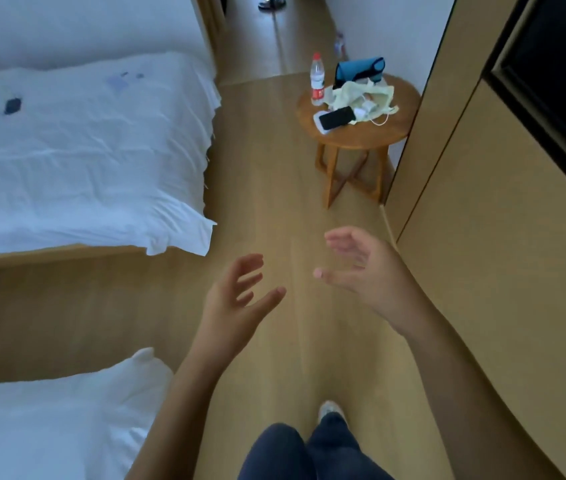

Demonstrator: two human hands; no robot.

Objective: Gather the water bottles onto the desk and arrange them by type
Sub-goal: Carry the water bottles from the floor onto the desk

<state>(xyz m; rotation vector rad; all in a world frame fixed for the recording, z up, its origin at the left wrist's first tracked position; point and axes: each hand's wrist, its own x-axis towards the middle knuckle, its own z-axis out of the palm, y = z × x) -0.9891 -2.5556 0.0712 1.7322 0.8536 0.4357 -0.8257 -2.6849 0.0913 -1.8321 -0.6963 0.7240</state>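
While neither hand holds anything, the one plainly seen water bottle (317, 80) stands upright at the far-left edge of the round wooden side table (361, 133): clear plastic, red cap, red label.

- On the table, beside the bottle: a pale green cloth bag (364, 98), a dark phone (335, 119) with a white cable, a blue pouch (361, 71) at the back.
- Beyond the table, on the floor by the wall: a blurred shape, possibly another bottle; cannot tell.
- Left hand (240, 292): empty, fingers spread, well short of the table.
- Right hand (361, 268): empty, fingers relaxed, nearer the table.
- Left of the table: white bed (84, 150).

Step judged: walking over to collect. Next: reach the table, grasp the bottle's body without disturbing the bag.
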